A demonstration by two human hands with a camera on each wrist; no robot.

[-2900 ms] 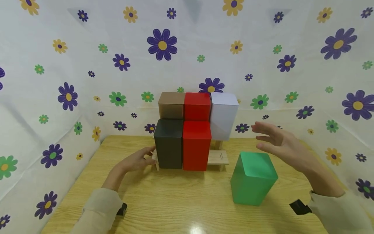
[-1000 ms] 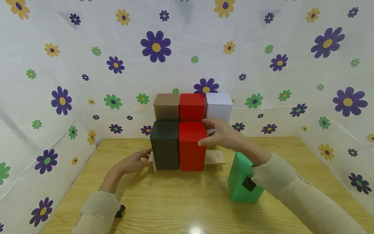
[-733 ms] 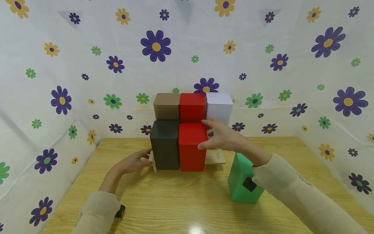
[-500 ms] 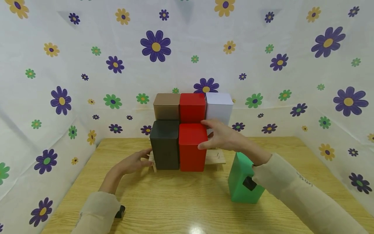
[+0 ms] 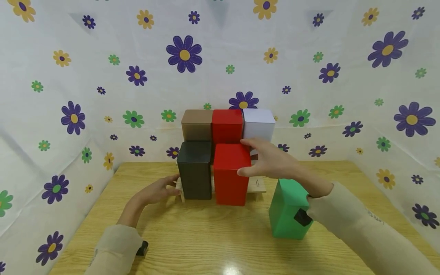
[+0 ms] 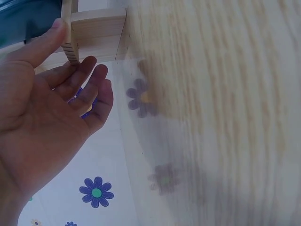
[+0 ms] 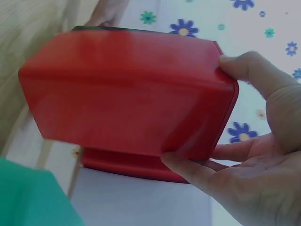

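gripping the front red tin (image 5: 230, 173) near its top, the right hand (image 5: 271, 162) has its thumb on the near face and its fingers (image 7: 188, 167) curled round the far side; the right wrist view confirms this pinch across the upper end. the tin stands at centre frame, tilted slightly, its base at the front edge of the low wooden rack (image 5: 256, 185) and just beside the black tin (image 5: 194, 170).

handling judgement:
- the body looks like thin, stiff sheet metal with a smooth glossy coat, so expect a light but slippery load.
- the walls may dent under a hard squeeze; moderate pressure is advised.
- the best hold is across two opposite flat faces, close to the top rim, where the lid seam stiffens the wall.

the left hand (image 5: 156, 190) lies on the bench (image 5: 206, 236) at centre left, fingers relaxed and straight, thumb touching the rack's end and holding nothing.

a green tin (image 5: 288, 210) stands on the bench at lower right, apart from the rack.
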